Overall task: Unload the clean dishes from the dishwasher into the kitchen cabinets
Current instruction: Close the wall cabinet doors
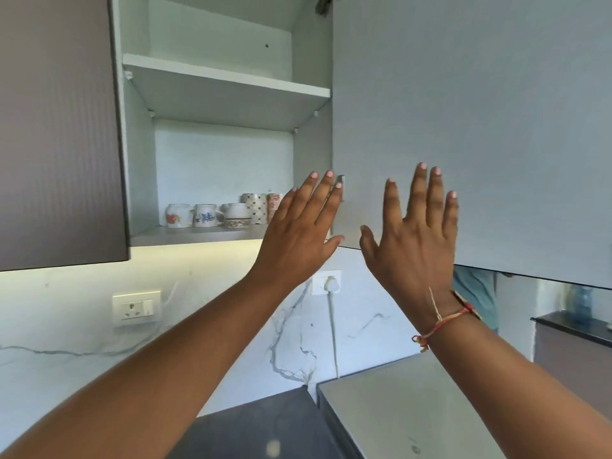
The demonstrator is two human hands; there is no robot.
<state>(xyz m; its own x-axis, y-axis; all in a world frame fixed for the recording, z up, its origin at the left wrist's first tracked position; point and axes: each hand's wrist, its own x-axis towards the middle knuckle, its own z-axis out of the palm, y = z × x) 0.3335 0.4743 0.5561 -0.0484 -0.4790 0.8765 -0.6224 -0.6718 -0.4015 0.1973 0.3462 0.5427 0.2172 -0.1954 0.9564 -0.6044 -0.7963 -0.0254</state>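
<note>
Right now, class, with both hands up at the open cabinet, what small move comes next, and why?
Probably push the cabinet door shut: the left hand and right hand are open and empty beside it, and the mugs already stand on the shelf.

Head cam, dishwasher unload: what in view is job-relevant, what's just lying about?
Job: open cabinet, mugs on its lower shelf, grey door, left hand, right hand (both open, empty).
Lying about: empty wall socket, white plug in the other socket, blue bottle at far right, closed brown door.
</note>
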